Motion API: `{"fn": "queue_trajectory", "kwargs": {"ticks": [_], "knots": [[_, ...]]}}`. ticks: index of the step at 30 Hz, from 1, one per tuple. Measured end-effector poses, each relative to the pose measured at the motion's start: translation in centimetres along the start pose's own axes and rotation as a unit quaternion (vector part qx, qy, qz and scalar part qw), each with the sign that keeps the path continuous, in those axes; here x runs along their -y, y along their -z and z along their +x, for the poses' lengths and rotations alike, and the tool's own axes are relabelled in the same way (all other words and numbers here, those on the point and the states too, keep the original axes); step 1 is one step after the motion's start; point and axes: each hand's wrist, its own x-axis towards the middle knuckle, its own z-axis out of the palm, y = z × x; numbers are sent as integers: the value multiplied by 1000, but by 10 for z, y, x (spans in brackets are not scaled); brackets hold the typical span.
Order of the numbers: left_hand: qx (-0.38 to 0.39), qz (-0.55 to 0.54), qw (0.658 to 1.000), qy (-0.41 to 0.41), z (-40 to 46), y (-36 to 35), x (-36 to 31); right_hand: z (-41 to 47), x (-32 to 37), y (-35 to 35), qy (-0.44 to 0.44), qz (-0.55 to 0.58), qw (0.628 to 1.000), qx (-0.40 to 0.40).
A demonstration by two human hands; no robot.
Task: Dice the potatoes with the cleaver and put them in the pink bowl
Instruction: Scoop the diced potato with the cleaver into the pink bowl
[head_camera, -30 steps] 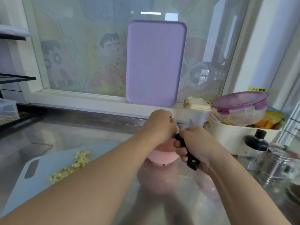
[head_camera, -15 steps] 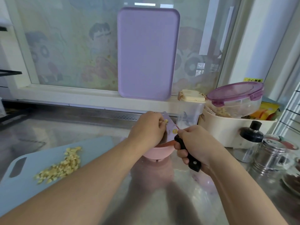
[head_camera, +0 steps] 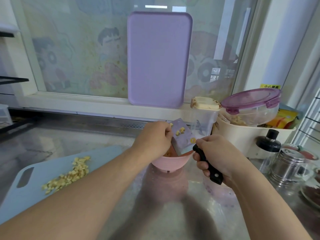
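Since a second ago, the cleaver (head_camera: 181,135) has tilted up out from behind my hands, its flat now showing over the bowl (head_camera: 170,161) with a few potato dice (head_camera: 179,131) stuck to it. My right hand (head_camera: 214,158) grasps the black handle, fingers wrapped round it. My left hand (head_camera: 153,140) is curled against the blade's left side above the bowl; I cannot tell whether its hidden fingers pinch anything. Pink, the bowl stands on the desk near the middle, toward the back edge, with some dice inside. More dice (head_camera: 69,174) lie in a loose heap on the blue board (head_camera: 26,193) at the desk's left edge, well apart from the bowl. A purple board (head_camera: 159,59) leans upright on the sill behind.
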Motion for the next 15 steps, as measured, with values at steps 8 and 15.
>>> {"fn": "queue_trajectory", "kwargs": {"ticks": [8,15], "knots": [[-3,-61,997,42,-1,0,4,0,0,5,-9,8,1000,-7],[-18,-69,996,58,1,4,6,1,0,8,-8,7,1000,-4]]}}
